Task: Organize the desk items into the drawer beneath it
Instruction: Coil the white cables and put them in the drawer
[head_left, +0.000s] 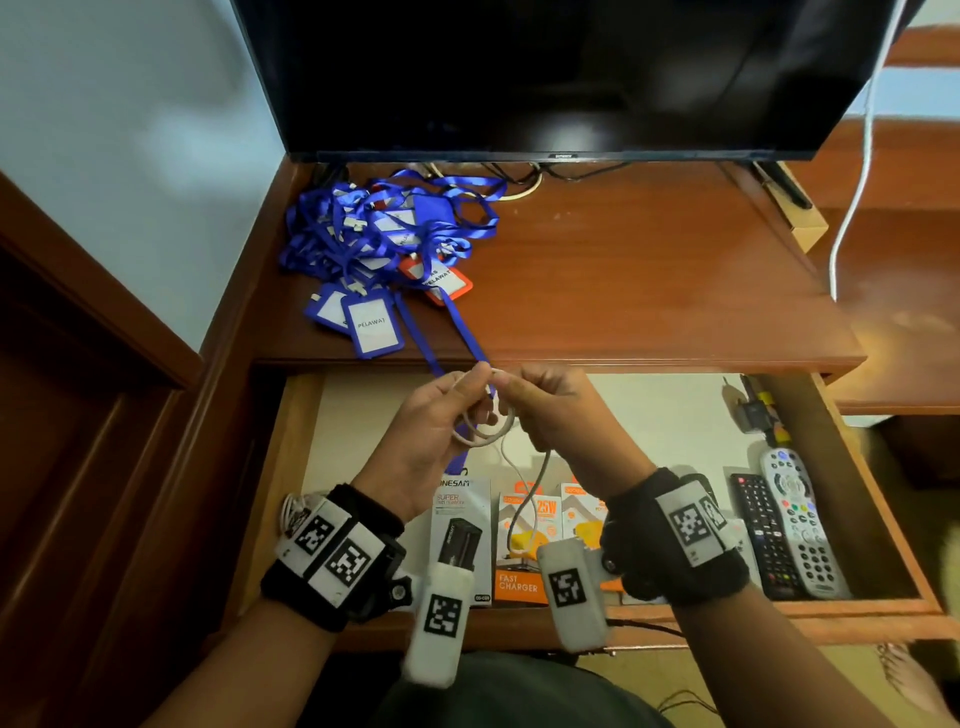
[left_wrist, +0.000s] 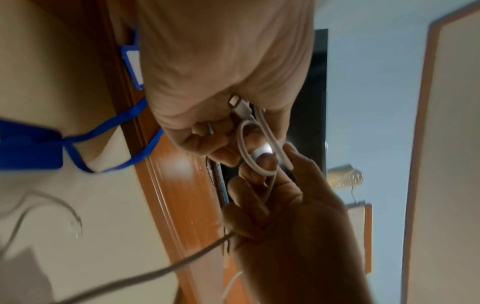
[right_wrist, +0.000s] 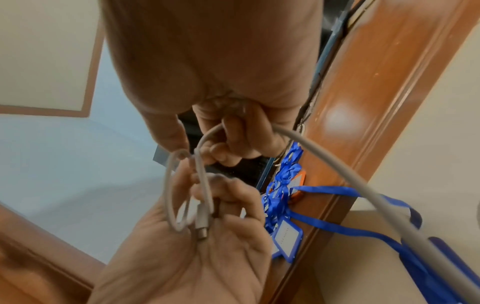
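At the bottom of the head view both wrists carry black bands with printed markers. Just above them, mid-frame, the left hand (head_left: 431, 431) curls its fingers around small loops of a white charging cable (head_left: 485, 423), the plug end lying against its palm in the wrist views. The right hand (head_left: 558, 410) pinches the same cable at the top of the coil, and the loose length hangs down from its curled fingers. Beneath the hands lies the open drawer (head_left: 878, 519), holding boxed chargers (head_left: 522, 551) at lower centre and two remote controls (head_left: 784, 525) at the right. Beyond, on the desk (head_left: 649, 270), a tangle of blue lanyards (head_left: 384, 234) with badge holders sits at upper left, one strap trailing over the desk edge. Farthest, a dark television (head_left: 561, 73) fills the top.
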